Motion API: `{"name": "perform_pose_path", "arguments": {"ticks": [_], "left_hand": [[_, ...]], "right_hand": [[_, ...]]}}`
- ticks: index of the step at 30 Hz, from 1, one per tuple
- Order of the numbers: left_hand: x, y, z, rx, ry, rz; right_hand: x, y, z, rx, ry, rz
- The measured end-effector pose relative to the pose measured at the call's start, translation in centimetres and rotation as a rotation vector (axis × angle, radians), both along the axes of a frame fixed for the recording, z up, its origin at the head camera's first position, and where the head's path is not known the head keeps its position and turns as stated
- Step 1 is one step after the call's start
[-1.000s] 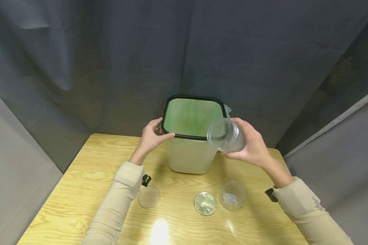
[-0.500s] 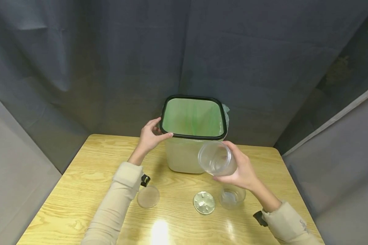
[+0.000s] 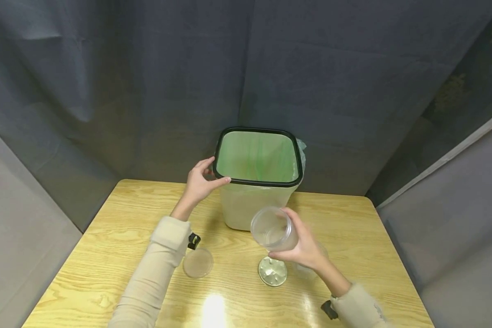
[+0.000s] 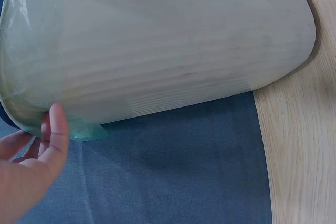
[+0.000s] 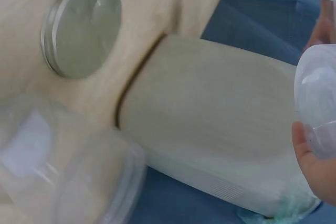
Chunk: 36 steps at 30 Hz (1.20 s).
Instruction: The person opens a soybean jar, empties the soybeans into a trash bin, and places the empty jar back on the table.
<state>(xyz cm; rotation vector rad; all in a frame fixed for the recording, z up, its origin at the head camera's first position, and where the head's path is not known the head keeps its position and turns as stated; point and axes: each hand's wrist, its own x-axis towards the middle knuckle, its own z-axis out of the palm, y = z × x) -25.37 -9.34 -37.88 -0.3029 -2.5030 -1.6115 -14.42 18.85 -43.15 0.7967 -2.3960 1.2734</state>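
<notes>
- Table [image 3: 106, 255]: pale wood, with a dark curtain [image 3: 147, 68] hanging behind it.
- Bin [image 3: 254, 205]: white, black-rimmed, lined with a green bag, standing at the table's far edge, between the two hands.
- Left hand [image 3: 201, 182]: on the bin's near-left corner, thumb lying along the black rim, fingers curled round the outside of it, so it grips the rim. The left wrist view shows only the thumb against the bin's wall.
- Right hand [image 3: 303, 248]: fingers wrapped round a clear jar [image 3: 272, 228], holding it in the air in front of the bin, tipped on its side with the open mouth facing left and towards the camera.
- Second jar [image 5: 63, 161]: clear, standing on the table just beneath the right hand, mostly hidden by it in the head view.
- Metal lid [image 3: 273, 271]: flat on the table, directly below the held jar.
- Clear lid [image 3: 198, 263]: flat on the table beside the left sleeve, well apart from the metal one.
</notes>
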Motion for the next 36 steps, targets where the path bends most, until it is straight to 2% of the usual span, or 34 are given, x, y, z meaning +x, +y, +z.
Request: {"name": "perform_pose_path", "arguments": {"ticks": [6,12,15,19,22,27,32,36], "left_hand": [[0.0,-0.1,0.1,-0.005,-0.001,0.006],[0.1,-0.1,0.0,-0.011,0.009,0.007],[0.1,-0.1,0.0,-0.008,0.005,0.010],[0.1,-0.1,0.0,-0.006,-0.001,0.012],[0.1,-0.2,0.0,-0.004,-0.004,0.010],[0.1,-0.3,0.1,-0.003,-0.008,0.009],[0.1,-0.3,0.1,-0.001,-0.012,0.006],[0.1,-0.2,0.2,-0.004,-0.009,0.004]], "right_hand": [[0.2,-1.6,-2.5,-0.074,-0.063,0.033],[0.2,-2.8,-5.7,-0.069,-0.162,-0.027],[0.4,-3.4,-6.4,-0.083,-0.188,-0.030],[1.0,-4.7,-6.0,-0.115,-0.221,-0.004],[1.1,-5.5,-6.6,-0.104,-0.270,0.001],[0.3,-6.5,-9.7,-0.086,-0.342,0.025],[-0.1,-7.3,-11.6,-0.097,-0.385,0.044],[-0.3,-7.8,-12.9,-0.080,-0.416,0.009]]}}
